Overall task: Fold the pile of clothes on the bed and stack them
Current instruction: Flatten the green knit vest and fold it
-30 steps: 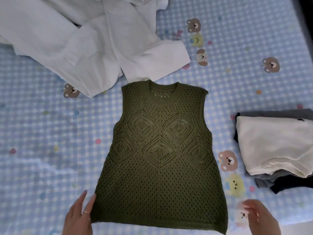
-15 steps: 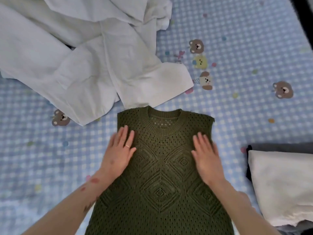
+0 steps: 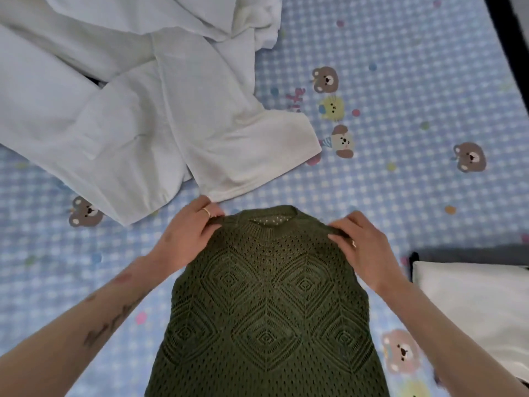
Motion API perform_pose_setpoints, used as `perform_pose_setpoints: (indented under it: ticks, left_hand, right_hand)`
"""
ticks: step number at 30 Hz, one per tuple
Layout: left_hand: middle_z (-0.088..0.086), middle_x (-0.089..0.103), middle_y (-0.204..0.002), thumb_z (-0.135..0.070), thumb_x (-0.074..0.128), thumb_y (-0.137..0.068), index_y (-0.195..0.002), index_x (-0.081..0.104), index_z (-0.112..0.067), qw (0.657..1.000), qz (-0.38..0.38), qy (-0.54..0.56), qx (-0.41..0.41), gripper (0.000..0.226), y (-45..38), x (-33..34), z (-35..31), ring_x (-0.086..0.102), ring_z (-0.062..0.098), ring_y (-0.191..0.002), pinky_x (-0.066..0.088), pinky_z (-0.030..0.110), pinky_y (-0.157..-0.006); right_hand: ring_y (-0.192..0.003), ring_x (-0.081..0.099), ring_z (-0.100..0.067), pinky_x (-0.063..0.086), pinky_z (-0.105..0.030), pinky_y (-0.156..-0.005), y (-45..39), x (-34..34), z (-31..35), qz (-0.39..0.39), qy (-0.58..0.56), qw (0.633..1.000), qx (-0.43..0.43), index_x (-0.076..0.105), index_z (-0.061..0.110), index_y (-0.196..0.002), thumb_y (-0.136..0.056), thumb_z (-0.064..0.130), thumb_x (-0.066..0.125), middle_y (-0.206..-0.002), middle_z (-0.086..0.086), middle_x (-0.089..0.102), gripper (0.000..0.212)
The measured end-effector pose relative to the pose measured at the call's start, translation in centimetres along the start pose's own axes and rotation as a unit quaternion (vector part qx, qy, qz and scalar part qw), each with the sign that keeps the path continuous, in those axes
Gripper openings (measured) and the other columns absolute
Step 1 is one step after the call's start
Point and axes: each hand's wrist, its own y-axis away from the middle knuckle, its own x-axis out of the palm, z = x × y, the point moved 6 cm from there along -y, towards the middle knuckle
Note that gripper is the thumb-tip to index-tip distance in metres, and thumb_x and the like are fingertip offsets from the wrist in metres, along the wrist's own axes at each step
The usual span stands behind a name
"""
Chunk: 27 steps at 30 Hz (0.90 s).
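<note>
A bed (image 3: 415, 67) in a blue checked sheet carries a green vest (image 3: 269, 305) at its near edge. The left hand (image 3: 186, 239) and right hand (image 3: 360, 247) pinch its shoulders. Folding begins; next, probably bring the shoulders toward the hem, then onto the stack (image 3: 475, 299) at the right edge.

1 green vest (image 3: 266, 305), 2 hands (image 3: 186, 239), 1 stack (image 3: 472, 296)

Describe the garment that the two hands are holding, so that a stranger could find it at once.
On the blue checked bedsheet, look between the white clothes and the folded stack. The green knit vest lies there, both shoulders pinched by the left hand and right hand. It alone is dark green openwork.
</note>
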Motion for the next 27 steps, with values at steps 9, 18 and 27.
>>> perform_pose_setpoints:
  ticks: [9,18,27]
  left_hand:
    - [-0.005,0.064,-0.086,-0.038,0.016,-0.102,-0.089,0.072,-0.022,0.992,0.072,-0.057,0.089,0.06,19.1,2.8,-4.2,0.048,0.007,-0.083,0.035,0.021,-0.075]
    - [-0.01,0.064,-0.081,-0.037,0.035,-0.094,-0.086,0.075,-0.027,0.98,0.101,-0.097,0.143,0.042,31.1,7.9,-7.2,0.056,0.009,-0.078,0.037,0.022,-0.079]
    - [-0.009,0.062,-0.082,-0.034,0.033,-0.095,-0.09,0.074,-0.027,0.974,0.12,-0.123,0.147,0.042,37.7,11.9,-8.7,0.054,0.011,-0.08,0.033,0.025,-0.081]
  right_hand:
    - [-0.096,0.056,0.004,0.039,-0.004,-0.083,17.4,2.1,3.3,0.144,-0.011,0.989,-0.042,0.07,0.026,-0.107,-0.097,0.034,0.046,-0.105,0.017,0.066,0.027]
    - [-0.083,0.066,-0.003,0.053,-0.016,-0.073,28.0,3.2,6.5,0.181,-0.012,0.98,-0.084,0.075,0.021,-0.092,-0.099,0.04,0.032,-0.093,0.014,0.071,0.048]
    - [-0.082,0.067,-0.005,0.055,-0.016,-0.069,34.4,5.2,6.6,0.239,0.05,0.965,-0.095,0.076,0.024,-0.09,-0.094,0.038,0.052,-0.093,0.013,0.071,0.028]
